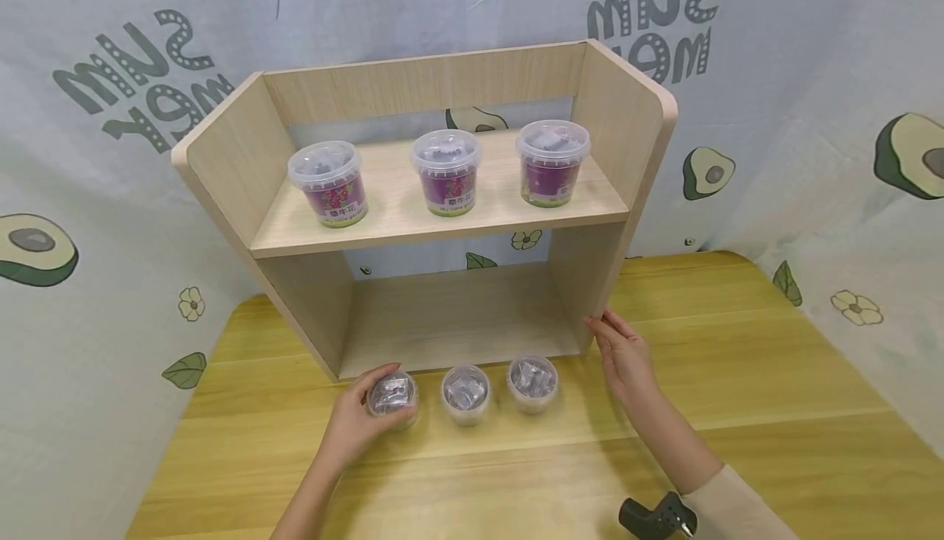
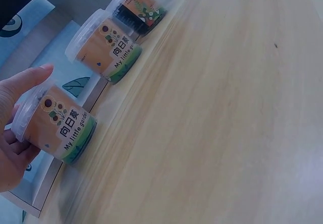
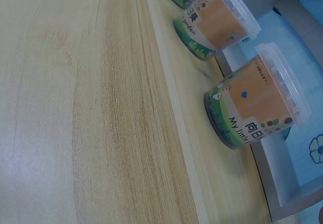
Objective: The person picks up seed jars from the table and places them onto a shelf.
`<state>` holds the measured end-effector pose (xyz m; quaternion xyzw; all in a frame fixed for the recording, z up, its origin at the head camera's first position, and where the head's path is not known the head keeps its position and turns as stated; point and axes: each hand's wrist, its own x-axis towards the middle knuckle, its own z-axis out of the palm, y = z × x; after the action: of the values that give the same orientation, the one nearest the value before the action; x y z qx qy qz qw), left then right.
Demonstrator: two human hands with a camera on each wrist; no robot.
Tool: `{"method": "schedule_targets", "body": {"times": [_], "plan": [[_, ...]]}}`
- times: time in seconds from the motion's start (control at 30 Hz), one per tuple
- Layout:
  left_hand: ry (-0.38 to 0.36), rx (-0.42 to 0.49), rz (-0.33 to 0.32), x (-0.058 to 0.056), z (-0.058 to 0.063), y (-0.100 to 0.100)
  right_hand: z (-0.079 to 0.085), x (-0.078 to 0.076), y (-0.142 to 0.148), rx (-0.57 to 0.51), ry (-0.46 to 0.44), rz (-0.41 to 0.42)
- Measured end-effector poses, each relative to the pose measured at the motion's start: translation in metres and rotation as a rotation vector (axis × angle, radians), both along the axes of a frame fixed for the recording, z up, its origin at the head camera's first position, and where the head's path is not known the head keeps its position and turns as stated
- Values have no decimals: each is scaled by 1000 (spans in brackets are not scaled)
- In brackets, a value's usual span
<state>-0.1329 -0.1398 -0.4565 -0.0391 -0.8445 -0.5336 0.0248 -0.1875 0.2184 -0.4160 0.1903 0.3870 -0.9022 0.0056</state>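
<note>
My left hand (image 1: pixel 357 417) grips the leftmost of the clear-lidded plastic tubs on the table, a planting tub (image 2: pixel 59 122) with an orange sunflower label reading "My little garden". It stands at the shelf's lower left front edge, thumb and fingers on either side of it. To its right stand a second tub (image 1: pixel 466 394) and a third tub (image 1: pixel 533 383), in a row along the shelf front. My right hand (image 1: pixel 625 360) holds the lower front edge of the right side panel of the wooden shelf (image 1: pixel 442 237). That hand is almost wholly outside the right wrist view.
On the upper shelf board stand three purple-labelled tubs: a left tub (image 1: pixel 335 188), a middle tub (image 1: pixel 448 175) and a right tub (image 1: pixel 551 167). A dark device (image 1: pixel 656 517) lies by the right sleeve. Patterned cloth (image 1: pixel 811 196) hangs around the table (image 1: pixel 774 409).
</note>
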Motion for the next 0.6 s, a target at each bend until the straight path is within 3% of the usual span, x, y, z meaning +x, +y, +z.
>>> {"method": "schedule_targets", "body": {"times": [0.23, 0.6], "plan": [[-38, 34, 3, 0, -2, -2, -1, -1, 1, 9, -16, 11], [-37, 42, 14, -2, -1, -1, -1, -1, 1, 10, -4, 15]]}}
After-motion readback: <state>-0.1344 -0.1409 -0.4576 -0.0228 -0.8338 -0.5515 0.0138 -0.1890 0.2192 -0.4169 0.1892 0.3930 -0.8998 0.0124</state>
